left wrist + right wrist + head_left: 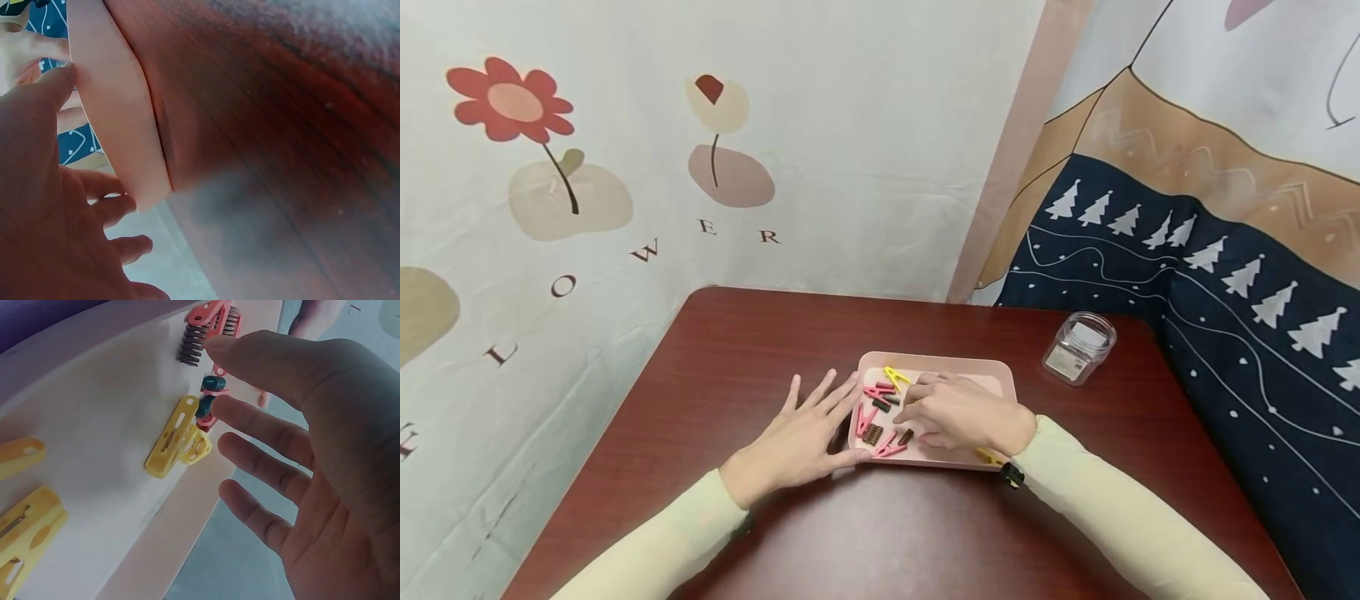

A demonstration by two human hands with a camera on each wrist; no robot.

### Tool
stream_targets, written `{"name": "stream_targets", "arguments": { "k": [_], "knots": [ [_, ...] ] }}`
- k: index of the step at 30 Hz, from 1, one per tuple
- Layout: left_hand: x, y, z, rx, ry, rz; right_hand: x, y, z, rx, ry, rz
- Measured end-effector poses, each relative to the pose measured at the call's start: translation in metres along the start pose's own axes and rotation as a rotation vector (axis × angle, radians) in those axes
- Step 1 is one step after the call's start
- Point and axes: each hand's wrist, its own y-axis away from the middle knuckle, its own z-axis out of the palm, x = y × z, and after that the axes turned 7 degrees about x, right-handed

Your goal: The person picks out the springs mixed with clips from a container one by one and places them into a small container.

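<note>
Lower centre: one tray — three pink clips, at least two yellow clips. Left hand spread against tray's left edge; right hand loosely bent — holding nothing.

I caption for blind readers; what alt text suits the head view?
A right hand reaches over a pink rectangular tray holding pink and yellow plastic clips and dark coiled springs; the left hand touches its edge. A clear plastic jar stands on the reddish-brown wooden table.

I see a draped corner, room type unclear: flower-print cloth upper left, tree-print cloth right, desk below.
</note>
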Motion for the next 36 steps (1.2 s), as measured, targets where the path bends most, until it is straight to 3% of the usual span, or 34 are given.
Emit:
{"name": "stream_targets", "arguments": {
  "k": [8, 19, 36],
  "knots": [
    [0.0, 0.001, 0.0, -0.011, 0.016, -0.007, -0.001, -0.012, 0.004, -0.002, -0.008, -0.07],
    [0.0, 0.001, 0.0, -0.025, 0.029, -0.021, -0.004, -0.02, 0.011, -0.04, -0.086, -0.005],
    [0.0, 0.001, 0.0, -0.022, 0.039, -0.025, -0.002, -0.027, 0.015, -0.112, -0.135, 0.011]
  ]
}}
